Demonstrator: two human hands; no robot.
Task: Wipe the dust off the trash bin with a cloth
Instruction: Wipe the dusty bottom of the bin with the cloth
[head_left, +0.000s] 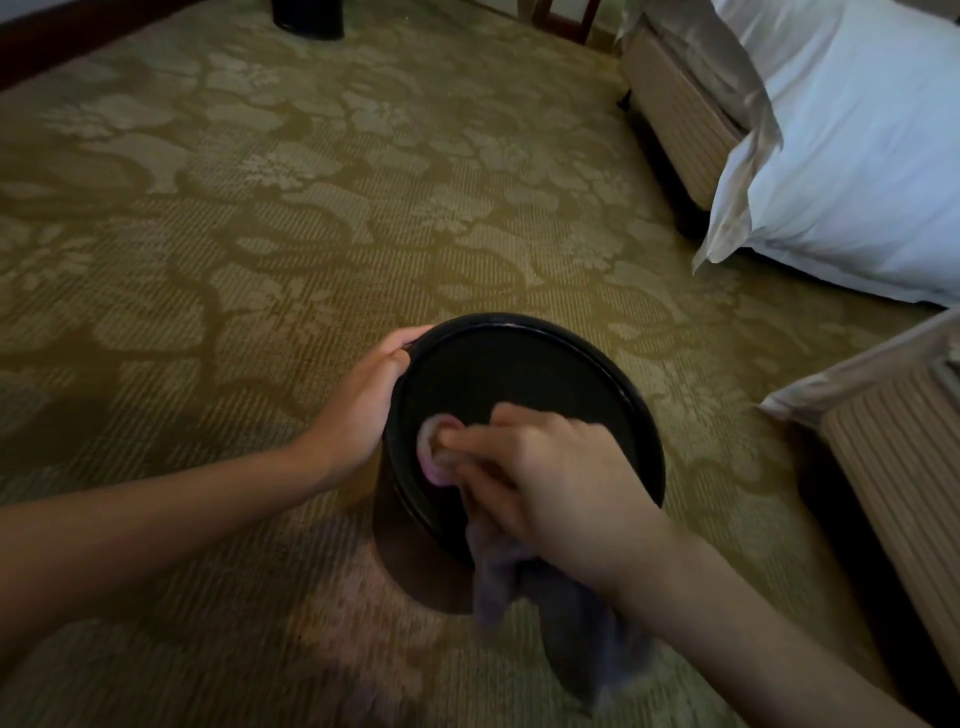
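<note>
Nearest, the cloth (566, 634) hangs in a limp grey fold below the right grip (550, 467), which is clenched around its upper part and presses a small bunched wad of it onto the near-left part of the top of the trash bin (519, 364). The cloth looks soft and thin, so it should follow a curved rim easily. The loose tail may drag or snag, and it would handle better gathered into the palm.

The bin is a black round drum standing on the carpet (311, 208), and its flat top face is ringed by a raised lip. I cannot tell whether that face is a lid or the base of an upturned bin. It looks stiff, smooth and probably light, so it is likely to slide or tip under sideways rubbing. The left grip (363, 400) grasps the bin at its left rim, with the thumb over the lip and the palm against the wall. This seems a sensible place to brace it.

Farther off, on the right, stand two beds: the corner of one (893, 441) and another with white bedding (857, 156). A dark object (306, 18) sits at the far edge of the carpet.
</note>
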